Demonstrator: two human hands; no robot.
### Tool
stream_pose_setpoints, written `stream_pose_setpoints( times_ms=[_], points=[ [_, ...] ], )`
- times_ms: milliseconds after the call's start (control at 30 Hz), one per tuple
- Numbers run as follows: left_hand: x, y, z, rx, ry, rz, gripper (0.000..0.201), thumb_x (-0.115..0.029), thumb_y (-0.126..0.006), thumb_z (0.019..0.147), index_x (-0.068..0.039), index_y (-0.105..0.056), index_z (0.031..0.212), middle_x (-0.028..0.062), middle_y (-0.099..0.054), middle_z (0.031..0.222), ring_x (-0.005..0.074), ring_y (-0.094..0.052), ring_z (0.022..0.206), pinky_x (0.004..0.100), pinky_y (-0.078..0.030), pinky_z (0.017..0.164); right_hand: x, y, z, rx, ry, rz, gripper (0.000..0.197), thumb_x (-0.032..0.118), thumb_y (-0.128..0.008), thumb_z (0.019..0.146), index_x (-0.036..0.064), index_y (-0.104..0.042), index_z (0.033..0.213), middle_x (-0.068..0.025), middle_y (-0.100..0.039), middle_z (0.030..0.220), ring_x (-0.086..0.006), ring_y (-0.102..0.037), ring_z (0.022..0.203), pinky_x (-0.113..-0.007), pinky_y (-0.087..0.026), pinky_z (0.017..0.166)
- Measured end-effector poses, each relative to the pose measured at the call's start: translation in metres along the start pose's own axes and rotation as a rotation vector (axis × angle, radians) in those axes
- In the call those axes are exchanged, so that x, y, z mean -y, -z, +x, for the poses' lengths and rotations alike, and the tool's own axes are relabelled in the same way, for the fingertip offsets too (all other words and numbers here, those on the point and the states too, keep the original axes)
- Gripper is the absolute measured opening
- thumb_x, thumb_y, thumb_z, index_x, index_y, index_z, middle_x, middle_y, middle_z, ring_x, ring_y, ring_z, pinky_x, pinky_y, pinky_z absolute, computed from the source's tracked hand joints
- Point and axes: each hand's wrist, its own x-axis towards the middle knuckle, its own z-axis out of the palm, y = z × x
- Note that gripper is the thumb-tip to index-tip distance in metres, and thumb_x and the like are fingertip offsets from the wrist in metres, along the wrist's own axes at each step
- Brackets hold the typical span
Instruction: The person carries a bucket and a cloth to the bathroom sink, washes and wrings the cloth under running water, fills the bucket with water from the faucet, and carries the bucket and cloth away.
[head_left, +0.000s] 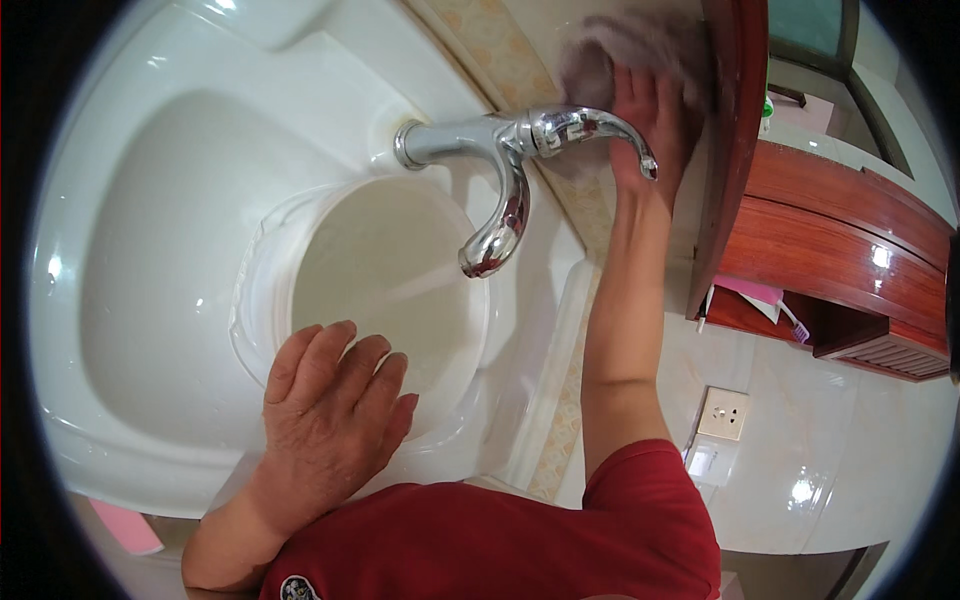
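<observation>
My right hand reaches past the faucet and presses a greyish-purple cloth against the tiled wall. The cloth is smeared by motion. My left hand hovers at the near edge of a white bucket, its fingers loosely bent and slightly apart, with nothing seen in them. Cloudy water stands in the bucket, which sits in the white washbasin. Over the bucket curves the spout of a chrome faucet.
Close to my right hand runs the edge of a dark red wooden cabinet. A shelf beyond holds a toothbrush and a pink item. A wall socket is beside my right arm. Something pink lies below the basin.
</observation>
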Motion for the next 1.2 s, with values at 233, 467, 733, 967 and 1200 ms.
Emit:
stream_pose_setpoints(
  times_ms=[233,467,733,967,1200],
  points=[
    [0.001,0.006,-0.005,0.045,0.060,0.019,0.035,-0.015,-0.071,0.059,-0.008,-0.061,0.091,0.0044,-0.058,0.100,0.0267,-0.046,0.105,0.0435,-0.034,0.094,0.000,-0.018,0.001,0.049,0.021,-0.043,0.041,0.011,-0.060,0.085,0.0038,-0.046,0.123,-0.0114,-0.054,0.121,-0.0278,-0.049,0.115,-0.044,-0.038,0.101],
    [0.000,0.011,-0.005,0.106,-0.028,-0.056,0.035,-0.013,-0.071,0.058,-0.007,-0.061,0.092,0.0073,-0.058,0.099,0.0262,-0.048,0.104,0.0439,-0.036,0.096,0.017,0.095,-0.098,-0.323,0.208,0.010,0.033,0.004,-0.057,0.083,-0.0027,-0.052,0.115,-0.0148,-0.052,0.124,-0.0273,-0.046,0.118,-0.042,-0.033,0.107],
    [0.003,0.012,-0.006,0.105,-0.037,-0.082,0.026,-0.012,-0.066,0.065,-0.005,-0.061,0.089,0.0084,-0.058,0.096,0.0243,-0.050,0.102,0.0410,-0.035,0.099,0.017,0.070,-0.065,-0.241,0.078,0.083,0.028,0.007,-0.059,0.084,0.0002,-0.054,0.111,-0.0126,-0.058,0.114,-0.0265,-0.052,0.110,-0.039,-0.040,0.099],
    [0.008,0.008,-0.010,0.126,-0.122,-0.080,0.031,-0.015,-0.068,0.060,-0.007,-0.063,0.090,0.0066,-0.057,0.098,0.0247,-0.050,0.101,0.0435,-0.032,0.101,0.006,-0.042,0.024,0.040,0.056,-0.045,0.025,0.012,-0.059,0.086,0.0026,-0.054,0.110,-0.0104,-0.060,0.110,-0.0245,-0.055,0.105,-0.041,-0.039,0.098],
    [0.003,0.003,-0.011,0.081,-0.053,-0.025,0.032,-0.017,-0.069,0.060,-0.007,-0.062,0.090,0.0052,-0.058,0.096,0.0236,-0.050,0.099,0.0437,-0.032,0.101,0.009,-0.050,0.063,0.514,-0.117,-0.137,0.033,0.020,-0.048,0.093,0.0049,-0.048,0.122,-0.0095,-0.053,0.124,-0.0256,-0.047,0.118,-0.051,-0.028,0.107]
  ],
)
